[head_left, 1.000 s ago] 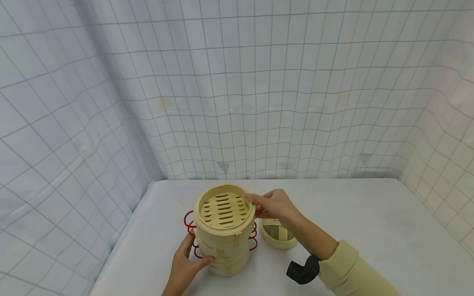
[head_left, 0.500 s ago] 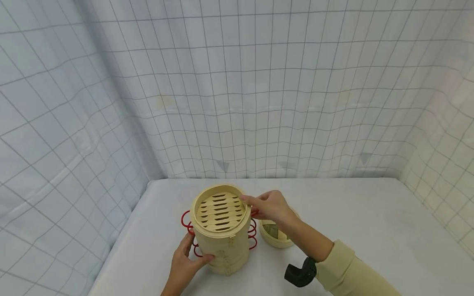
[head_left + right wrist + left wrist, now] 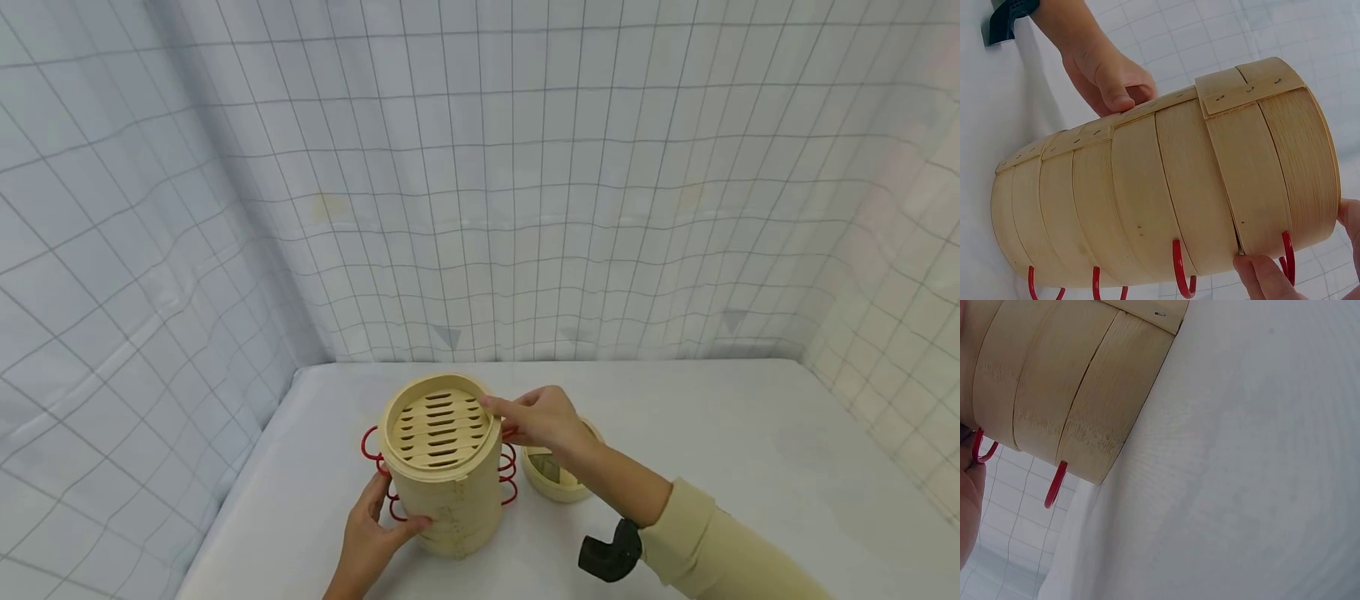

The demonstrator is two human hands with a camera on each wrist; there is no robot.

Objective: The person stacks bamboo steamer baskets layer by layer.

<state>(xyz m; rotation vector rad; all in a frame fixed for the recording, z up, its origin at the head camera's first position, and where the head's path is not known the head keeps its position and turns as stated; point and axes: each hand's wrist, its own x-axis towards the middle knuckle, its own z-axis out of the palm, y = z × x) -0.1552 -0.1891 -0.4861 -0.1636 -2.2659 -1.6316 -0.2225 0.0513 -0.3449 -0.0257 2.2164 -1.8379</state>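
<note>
A tall stack of bamboo steamer baskets [image 3: 453, 508] stands on the white table, with red loop handles on both sides. Its slatted top basket [image 3: 442, 429] has a raised rim. My left hand [image 3: 369, 533] grips the stack's lower left side, thumb across the front and fingers around the side. At the top basket's right rim, my right hand [image 3: 542, 417] pinches with the thumb over the edge and fingers lower down the wall. In the right wrist view, the right fingertips [image 3: 1259, 275] lie at a narrow gap below the top basket, beside a red handle [image 3: 1288, 257].
Just right of the stack lies a shallow round bamboo piece [image 3: 558, 492] with broad woven strips, partly hidden by the right forearm. A black curved wrist mount [image 3: 611, 550] hangs by the right sleeve. White grid-lined sheets [image 3: 480, 208] enclose the table [image 3: 712, 450].
The top of the stack has shifted slightly left with my right hand, and the top basket sits more in line with those below. My left hand keeps its hold.
</note>
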